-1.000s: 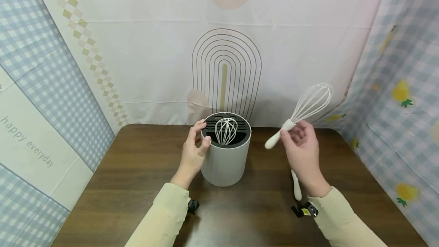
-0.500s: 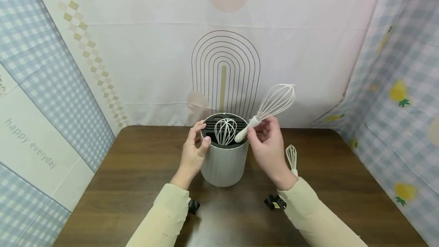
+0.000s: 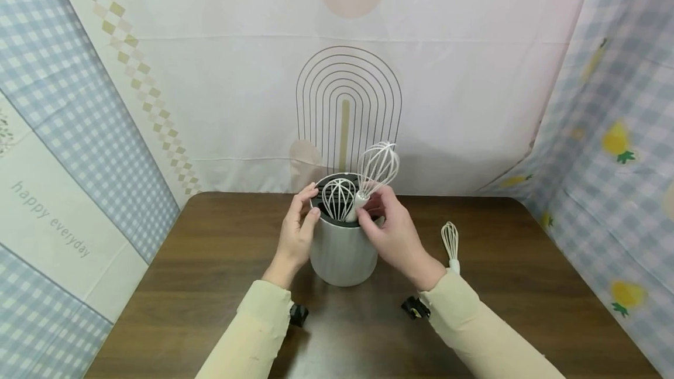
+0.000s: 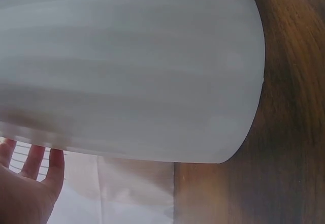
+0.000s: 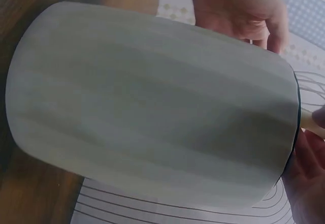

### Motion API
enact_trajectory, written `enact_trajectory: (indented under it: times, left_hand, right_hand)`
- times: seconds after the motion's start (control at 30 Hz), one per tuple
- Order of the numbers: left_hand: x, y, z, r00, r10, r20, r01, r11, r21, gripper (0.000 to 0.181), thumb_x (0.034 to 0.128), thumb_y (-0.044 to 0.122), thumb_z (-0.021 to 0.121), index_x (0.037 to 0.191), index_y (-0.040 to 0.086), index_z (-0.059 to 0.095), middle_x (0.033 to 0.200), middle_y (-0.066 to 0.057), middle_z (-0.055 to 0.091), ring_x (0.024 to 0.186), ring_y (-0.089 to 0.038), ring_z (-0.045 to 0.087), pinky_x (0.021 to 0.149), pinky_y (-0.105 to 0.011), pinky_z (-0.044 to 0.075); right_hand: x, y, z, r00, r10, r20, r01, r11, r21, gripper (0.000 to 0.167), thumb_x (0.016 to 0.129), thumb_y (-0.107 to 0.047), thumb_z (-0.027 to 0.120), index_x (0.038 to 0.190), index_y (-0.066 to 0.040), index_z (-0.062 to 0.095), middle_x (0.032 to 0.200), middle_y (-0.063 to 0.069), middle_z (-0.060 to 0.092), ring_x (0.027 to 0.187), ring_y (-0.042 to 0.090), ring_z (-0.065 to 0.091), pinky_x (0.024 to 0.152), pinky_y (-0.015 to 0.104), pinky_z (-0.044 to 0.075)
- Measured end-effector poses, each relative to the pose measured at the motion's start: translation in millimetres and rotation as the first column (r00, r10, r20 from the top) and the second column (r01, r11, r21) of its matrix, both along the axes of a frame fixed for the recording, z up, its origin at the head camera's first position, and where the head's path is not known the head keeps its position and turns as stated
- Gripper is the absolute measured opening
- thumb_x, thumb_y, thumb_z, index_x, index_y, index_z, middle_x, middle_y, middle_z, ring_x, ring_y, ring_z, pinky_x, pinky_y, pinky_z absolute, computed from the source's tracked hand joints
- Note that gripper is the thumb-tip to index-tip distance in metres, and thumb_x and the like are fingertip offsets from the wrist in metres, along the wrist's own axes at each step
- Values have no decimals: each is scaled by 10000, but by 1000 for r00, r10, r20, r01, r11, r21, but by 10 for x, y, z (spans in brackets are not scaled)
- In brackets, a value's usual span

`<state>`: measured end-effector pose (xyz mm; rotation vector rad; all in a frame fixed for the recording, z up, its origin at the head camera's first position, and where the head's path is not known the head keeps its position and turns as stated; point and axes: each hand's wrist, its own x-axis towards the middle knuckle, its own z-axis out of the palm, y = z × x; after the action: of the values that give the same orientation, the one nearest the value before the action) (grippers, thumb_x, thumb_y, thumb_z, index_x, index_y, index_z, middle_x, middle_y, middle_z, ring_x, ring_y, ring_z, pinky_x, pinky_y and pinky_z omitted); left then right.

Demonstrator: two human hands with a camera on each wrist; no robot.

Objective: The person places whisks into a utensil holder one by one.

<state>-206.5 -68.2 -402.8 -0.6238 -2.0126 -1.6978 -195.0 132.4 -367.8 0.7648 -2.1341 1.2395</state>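
A light grey cylindrical utensil holder (image 3: 343, 256) with a black slotted top stands upright on the table. My left hand (image 3: 295, 233) grips its left side near the rim, thumb at the front edge; the left wrist view shows several fingertips (image 4: 55, 170) against the wall. One white whisk (image 3: 337, 195) stands in the front opening, wires up. My right hand (image 3: 392, 224) pinches a second white whisk (image 3: 379, 165) by the handle near its wires, just right of the first. That handle's lower end is inside the opening, hidden by the rim and fingers.
A smaller white whisk (image 3: 450, 241) lies on the brown wooden table (image 3: 210, 274) at the right, its handle partly behind my right wrist. A patterned cloth backdrop (image 3: 237, 92) hangs behind the table, with checked cloth at both sides.
My right hand has carried its whisk left to the holder and lowered the handle into the opening. The standing whisk has shifted slightly left. My left hand has stayed on the holder.
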Motion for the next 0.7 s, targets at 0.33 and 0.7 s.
enact_trajectory:
  times: [0.33,0.7]
  left_hand:
    - [-13,5,18,1000,-1,-11,1,1000,7,327,955,-11,484,1270,-99,495,1440,-214,436,1156,-349,544,939,-431,445]
    - [-7,15,-9,999,19,-45,-20,1000,-1,306,947,-17,478,1240,-103,488,1426,-224,447,1111,-337,565,900,-345,460]
  right_hand:
    - [-45,17,2,999,-24,47,20,996,85,426,869,-45,662,1250,-18,474,930,28,629,865,127,614,705,340,530]
    - [-71,32,-30,998,-2,56,-3,997,81,592,831,-7,680,1351,-59,403,1056,100,599,914,138,598,796,293,516]
